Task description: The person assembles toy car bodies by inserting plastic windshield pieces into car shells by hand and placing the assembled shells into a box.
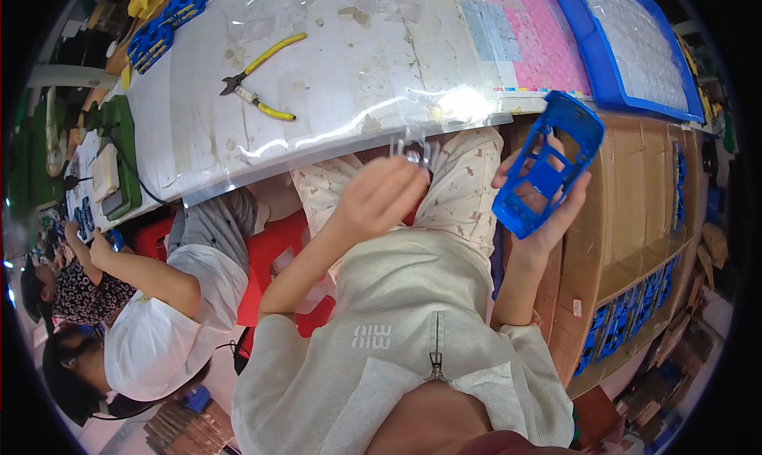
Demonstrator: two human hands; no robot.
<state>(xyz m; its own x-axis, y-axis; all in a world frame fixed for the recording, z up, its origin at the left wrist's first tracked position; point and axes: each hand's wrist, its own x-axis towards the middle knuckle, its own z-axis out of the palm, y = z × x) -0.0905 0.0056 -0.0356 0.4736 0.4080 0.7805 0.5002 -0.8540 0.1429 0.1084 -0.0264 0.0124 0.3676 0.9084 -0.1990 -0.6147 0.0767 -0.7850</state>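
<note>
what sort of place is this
Most likely a factory workshop: the right hand holds a blue car shell, pliers lie on a worn table, and a cardboard box holds rows of blue parts.

Left fingers (pixel 394 183) pinching small clear part (pixel 415 152), right fingers (pixel 577 194) holding blue car shell (pixel 546 171), pliers (pixel 247 95) on worktable (pixel 341 78)

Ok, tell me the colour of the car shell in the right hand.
The car shell is blue, best seen in the head view.
</note>
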